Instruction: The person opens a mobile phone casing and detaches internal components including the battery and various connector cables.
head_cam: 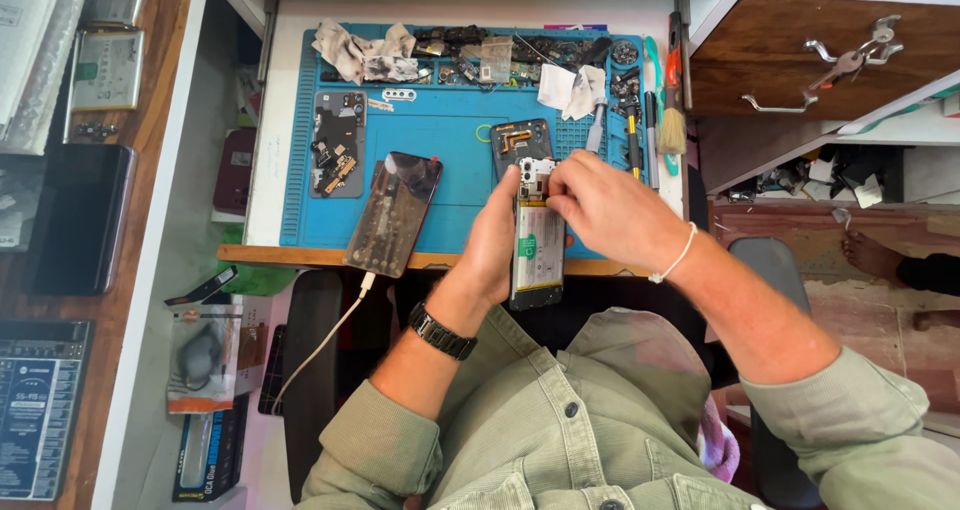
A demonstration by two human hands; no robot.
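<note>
1. Blue mat [440,225] centre frame, on white desk.
2. Second phone [394,213] lying on mat's lower edge, white cable [325,342] plugged in, hanging down.
3. Open phone back [338,145] at mat's left.
4. Crumpled rags [362,54], small parts along mat's top.
5. Brush [673,120] at mat's right edge.
6. Keys [848,62] in drawer, upper right.

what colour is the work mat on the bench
Blue. The work mat shows best in the head view, lying on the white bench behind the opened phone held in both hands.

Matt blue rubber mat [440,170]; glossy glass phone [395,213]
</note>
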